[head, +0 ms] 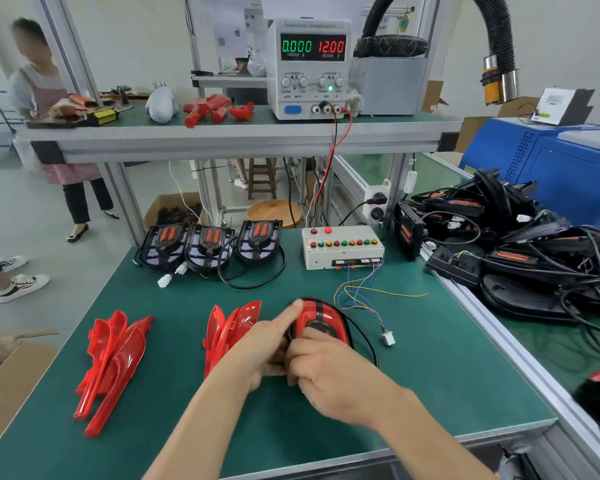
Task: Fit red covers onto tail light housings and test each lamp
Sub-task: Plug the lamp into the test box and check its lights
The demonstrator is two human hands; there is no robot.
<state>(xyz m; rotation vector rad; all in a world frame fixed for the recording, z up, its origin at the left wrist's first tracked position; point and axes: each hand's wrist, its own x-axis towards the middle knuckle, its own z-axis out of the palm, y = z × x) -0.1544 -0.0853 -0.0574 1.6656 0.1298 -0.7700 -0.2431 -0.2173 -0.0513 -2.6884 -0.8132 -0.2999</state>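
Green bench mat (413, 375): power supply (310, 69) reads 0.000 A, 12.00 V; three bare housings (208, 245) at rear; both hands, left hand (260, 348) and right hand (329, 372), grip one red-covered lamp (321, 322) at centre

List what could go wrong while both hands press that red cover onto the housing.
1. The left hand and right hand squeeze the glossy red plastic cover; uneven pressure might crack it or seat it crooked.
2. The black cable loops beside the lamp and could get pinched under it.
3. The left forearm lies against the nearby stack of red covers and may knock it.
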